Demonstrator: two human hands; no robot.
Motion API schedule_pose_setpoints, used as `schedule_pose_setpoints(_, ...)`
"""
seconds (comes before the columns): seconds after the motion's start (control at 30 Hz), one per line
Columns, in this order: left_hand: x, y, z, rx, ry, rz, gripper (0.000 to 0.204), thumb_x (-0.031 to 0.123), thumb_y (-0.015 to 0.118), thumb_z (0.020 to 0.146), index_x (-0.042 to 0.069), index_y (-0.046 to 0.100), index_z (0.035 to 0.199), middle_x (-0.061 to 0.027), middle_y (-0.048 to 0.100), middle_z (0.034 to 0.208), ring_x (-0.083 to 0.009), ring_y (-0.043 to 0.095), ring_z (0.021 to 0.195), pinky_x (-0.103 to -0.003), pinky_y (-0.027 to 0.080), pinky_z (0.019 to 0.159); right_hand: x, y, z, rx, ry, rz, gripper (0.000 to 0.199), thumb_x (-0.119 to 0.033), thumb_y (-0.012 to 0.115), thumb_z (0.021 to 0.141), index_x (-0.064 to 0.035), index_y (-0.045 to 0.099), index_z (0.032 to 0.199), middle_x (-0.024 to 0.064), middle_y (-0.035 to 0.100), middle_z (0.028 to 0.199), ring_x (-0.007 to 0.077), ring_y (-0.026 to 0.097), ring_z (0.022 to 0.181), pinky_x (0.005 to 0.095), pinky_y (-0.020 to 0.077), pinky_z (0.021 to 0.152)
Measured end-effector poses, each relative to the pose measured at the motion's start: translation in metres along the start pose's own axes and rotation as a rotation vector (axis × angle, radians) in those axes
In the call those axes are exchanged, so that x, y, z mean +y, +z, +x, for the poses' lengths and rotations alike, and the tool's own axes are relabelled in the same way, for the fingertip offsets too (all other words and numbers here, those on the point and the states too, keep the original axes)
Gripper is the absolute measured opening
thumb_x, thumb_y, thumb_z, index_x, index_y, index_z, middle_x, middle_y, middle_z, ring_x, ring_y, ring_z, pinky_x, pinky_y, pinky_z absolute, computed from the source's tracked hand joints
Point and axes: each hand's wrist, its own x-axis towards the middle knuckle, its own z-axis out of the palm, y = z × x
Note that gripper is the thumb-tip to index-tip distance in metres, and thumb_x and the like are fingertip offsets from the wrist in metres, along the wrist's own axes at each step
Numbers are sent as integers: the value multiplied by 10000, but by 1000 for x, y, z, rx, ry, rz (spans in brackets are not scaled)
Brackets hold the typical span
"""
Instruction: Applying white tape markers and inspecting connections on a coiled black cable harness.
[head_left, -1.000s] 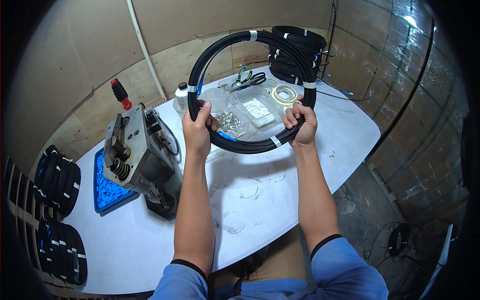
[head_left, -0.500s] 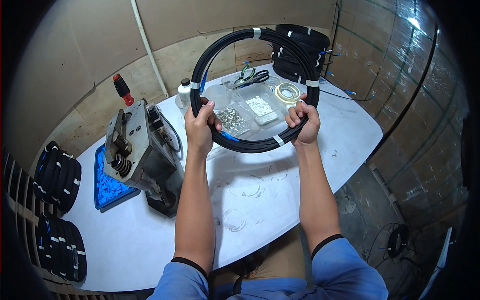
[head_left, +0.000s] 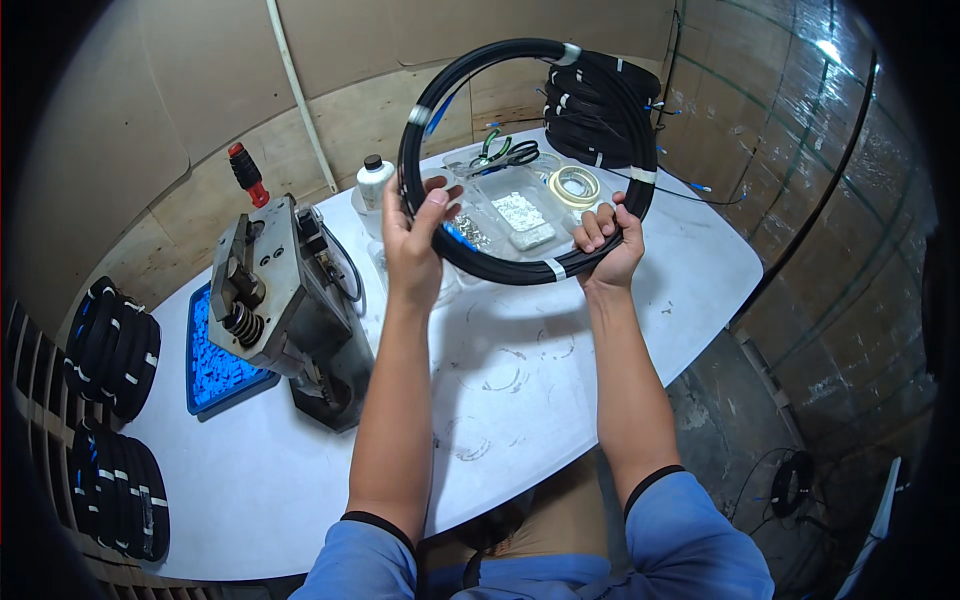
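A large black cable coil [head_left: 640, 125], bound with white tape bands, is held up over the table, tilted toward me. Blue-ended leads show on its inner side. My right hand [head_left: 612, 245] is closed round its lower right, fingers curled through the ring. On the lower left, the coil passes between the thumb and fingers of my left hand [head_left: 415, 235]. That hold looks loose, its fingers partly spread behind the coil. Seen through the ring are a clear tray of small metal parts [head_left: 472, 232], a tray of white pieces [head_left: 520, 212] and tape rolls [head_left: 573, 187].
A metal press [head_left: 285, 290] stands left on the white table [head_left: 520, 420], beside a blue tray of blue pieces [head_left: 220, 375]. More black coils [head_left: 590, 130] are stacked at the back right, others [head_left: 115, 350] at far left. A white bottle [head_left: 374, 180], scissors [head_left: 515, 155] and a red-black screwdriver [head_left: 248, 175] show behind.
The coil has shifted up and right and turned slightly clockwise, its tape bands moving round. My left hand has moved up and right, and its fingers have loosened and spread.
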Motion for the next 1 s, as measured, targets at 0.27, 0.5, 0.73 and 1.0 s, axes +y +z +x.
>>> schedule_pose_setpoints(0.27,-27,52,-23,258,-144,-273,378,68,683,858,48,449,1154,-72,572,810,-175,593,660,-339,522,640,25,16,-11,80,-4,119,153,-293,551,935,-159,498,986,-3,415,670,151,450,634,327,443,648)
schedule_pose_setpoints(0.5,-2,-15,1,255,-215,-275,173,80,580,840,79,489,986,23,370,605,-101,379,491,-284,363,476,0,19,-2,-1,42,-101,696,-686,398,957,-95,507,1306,30,569,817,181,574,767,328,508,670)
schedule_pose_setpoints(0.73,0,-38,7,269,-386,-179,119,92,581,850,108,545,963,61,358,598,-70,347,483,-259,331,474,2,9,3,-96,158,-239,683,-640,366,994,-62,479,1340,-5,458,754,92,430,557,246,396,470)
schedule_pose_setpoints(1.0,0,-43,7,247,-382,-164,106,97,593,838,103,541,931,51,361,602,-78,350,482,-268,345,467,0,11,3,-28,106,-392,596,-520,449,1012,-16,484,1330,14,520,829,91,481,599,224,416,502)
